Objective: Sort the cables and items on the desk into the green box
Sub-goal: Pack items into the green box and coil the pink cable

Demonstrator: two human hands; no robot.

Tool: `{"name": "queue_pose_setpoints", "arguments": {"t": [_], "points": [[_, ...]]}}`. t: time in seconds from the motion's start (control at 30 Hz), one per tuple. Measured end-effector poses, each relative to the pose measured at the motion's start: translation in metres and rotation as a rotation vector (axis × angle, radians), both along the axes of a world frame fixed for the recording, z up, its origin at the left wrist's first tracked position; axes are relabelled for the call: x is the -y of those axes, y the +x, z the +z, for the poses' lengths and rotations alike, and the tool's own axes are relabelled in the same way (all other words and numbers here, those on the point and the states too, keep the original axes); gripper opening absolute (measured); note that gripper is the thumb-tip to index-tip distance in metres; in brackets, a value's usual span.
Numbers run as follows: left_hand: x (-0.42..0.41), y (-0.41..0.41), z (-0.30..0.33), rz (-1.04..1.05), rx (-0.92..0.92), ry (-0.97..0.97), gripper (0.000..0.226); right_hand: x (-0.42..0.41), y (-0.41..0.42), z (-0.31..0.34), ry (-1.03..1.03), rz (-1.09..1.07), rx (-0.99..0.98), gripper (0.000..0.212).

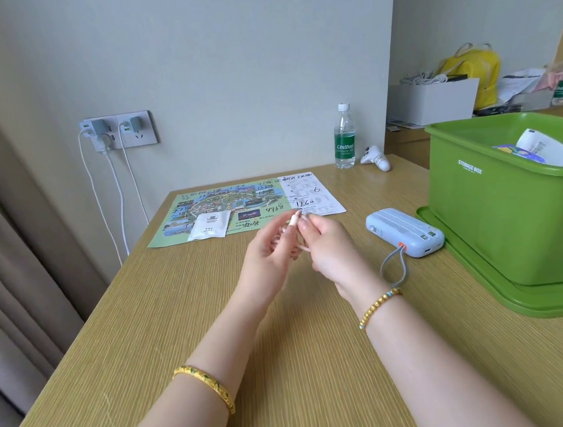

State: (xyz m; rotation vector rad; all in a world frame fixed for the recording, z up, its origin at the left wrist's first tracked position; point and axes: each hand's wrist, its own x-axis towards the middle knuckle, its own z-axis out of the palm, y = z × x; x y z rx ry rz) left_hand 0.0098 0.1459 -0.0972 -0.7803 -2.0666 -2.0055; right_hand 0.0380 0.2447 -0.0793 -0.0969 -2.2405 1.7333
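Both hands, left hand [269,249] and right hand [327,243], pinch a short white cable [293,219] above the wood-grain tabletop [215,323], probably coiling it compactly for the open green plastic storage box [514,218] at right.

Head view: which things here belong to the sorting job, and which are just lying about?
Job:
- green box
- white cable, pinched by left hand and right hand
- power bank
- map leaflet
- white sachet
- water bottle
- white controller

Lying about:
- wall chargers
- yellow bag
- white carton
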Motion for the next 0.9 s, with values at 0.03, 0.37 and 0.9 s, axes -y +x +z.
{"name": "queue_pose_setpoints", "arguments": {"t": [0.03,0.37,0.9], "points": [[-0.001,-0.001,0.001,0.003,-0.011,-0.015,0.024,0.0,0.0,-0.001,-0.013,-0.026,-0.007,0.026],[0.007,-0.009,-0.002,0.191,0.33,0.334,0.021,-0.008,-0.002,0.004,-0.278,0.042,0.099,0.04],[0.017,0.002,0.016,-0.126,0.405,0.271,0.048,0.005,-0.005,-0.015,-0.096,0.09,-0.003,0.01]]}}
